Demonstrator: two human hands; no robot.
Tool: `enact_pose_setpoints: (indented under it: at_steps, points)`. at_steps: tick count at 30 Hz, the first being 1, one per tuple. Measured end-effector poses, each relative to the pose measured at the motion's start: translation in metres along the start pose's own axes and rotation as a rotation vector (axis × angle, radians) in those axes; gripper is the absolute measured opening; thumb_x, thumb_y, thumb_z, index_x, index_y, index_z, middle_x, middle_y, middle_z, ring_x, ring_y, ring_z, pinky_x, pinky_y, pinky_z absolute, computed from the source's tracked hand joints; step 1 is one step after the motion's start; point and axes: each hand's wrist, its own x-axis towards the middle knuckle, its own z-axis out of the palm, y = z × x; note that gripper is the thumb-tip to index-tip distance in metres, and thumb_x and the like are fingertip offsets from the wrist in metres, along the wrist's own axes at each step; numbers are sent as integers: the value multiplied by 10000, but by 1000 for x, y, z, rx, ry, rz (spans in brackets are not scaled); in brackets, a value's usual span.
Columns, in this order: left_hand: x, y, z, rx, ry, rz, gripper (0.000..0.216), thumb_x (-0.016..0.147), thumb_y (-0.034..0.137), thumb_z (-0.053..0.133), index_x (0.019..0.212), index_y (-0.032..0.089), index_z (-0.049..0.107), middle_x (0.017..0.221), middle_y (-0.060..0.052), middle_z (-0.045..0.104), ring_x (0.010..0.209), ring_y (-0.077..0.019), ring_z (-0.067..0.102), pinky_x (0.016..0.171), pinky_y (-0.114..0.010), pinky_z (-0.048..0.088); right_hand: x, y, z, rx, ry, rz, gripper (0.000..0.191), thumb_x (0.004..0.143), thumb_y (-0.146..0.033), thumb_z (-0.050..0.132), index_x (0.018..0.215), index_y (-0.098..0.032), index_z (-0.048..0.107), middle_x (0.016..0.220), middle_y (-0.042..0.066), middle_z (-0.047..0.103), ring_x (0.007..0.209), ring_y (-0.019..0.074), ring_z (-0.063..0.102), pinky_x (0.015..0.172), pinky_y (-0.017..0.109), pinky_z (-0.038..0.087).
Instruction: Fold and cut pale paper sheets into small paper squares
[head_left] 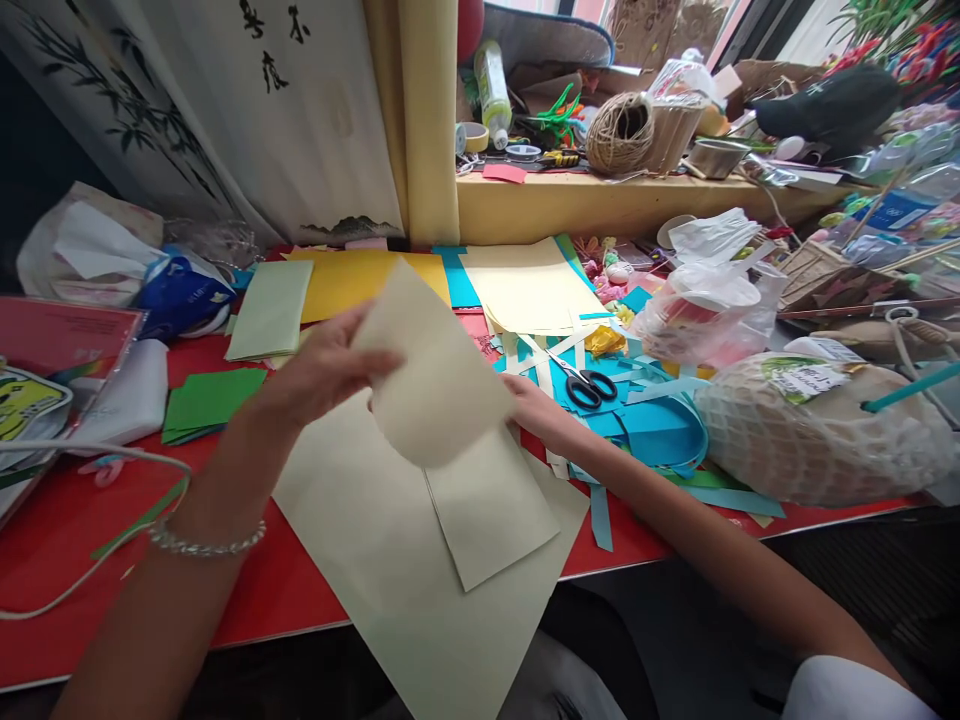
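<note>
Left hand (330, 365) pinches the upper left edge of a pale cream paper sheet (435, 370), thumb on the front, fingers behind. The sheet is lifted off the table and curled, its lower edge bowed round. Right hand (529, 405) is at the sheet's right edge, mostly hidden behind it; it touches the paper, but whether it grips I cannot tell. A beaded bracelet (206, 543) sits on the left wrist.

Below the held sheet: a smaller cream piece (491, 515) lies flat on top of a large pale green-cream sheet (390, 580), which hangs over the near edge of the red table (60, 530).

Around:
- Black-handled scissors (589, 385) just right of the right hand, lying on blue paper scraps (652, 420) and white strips.
- Yellow paper (337, 280) and a cream sheet (529, 285) at the back of the table.
- Stack of dark green squares (206, 400) to the left, a light green sheet (270, 310) behind it.
- Net-wrapped bundle (810, 435) at the right edge.
- Ball of twine (619, 130) and a bottle (491, 90) on the yellow ledge (600, 205) behind.
- White cable (90, 450) runs across the table's left side.
</note>
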Motion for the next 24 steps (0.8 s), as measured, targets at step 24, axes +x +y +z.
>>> enact_pose_setpoints:
  at_steps: [24]
  points:
    - [-2, -27, 27, 86, 231, -192, 377, 685, 314, 714, 1020, 185, 598, 714, 30, 543, 477, -67, 469, 473, -222, 396, -21, -2, 4, -147, 162, -498, 473, 855, -384, 564, 1296, -252, 455, 1385, 79, 462, 1239, 201, 465, 1004, 361, 421]
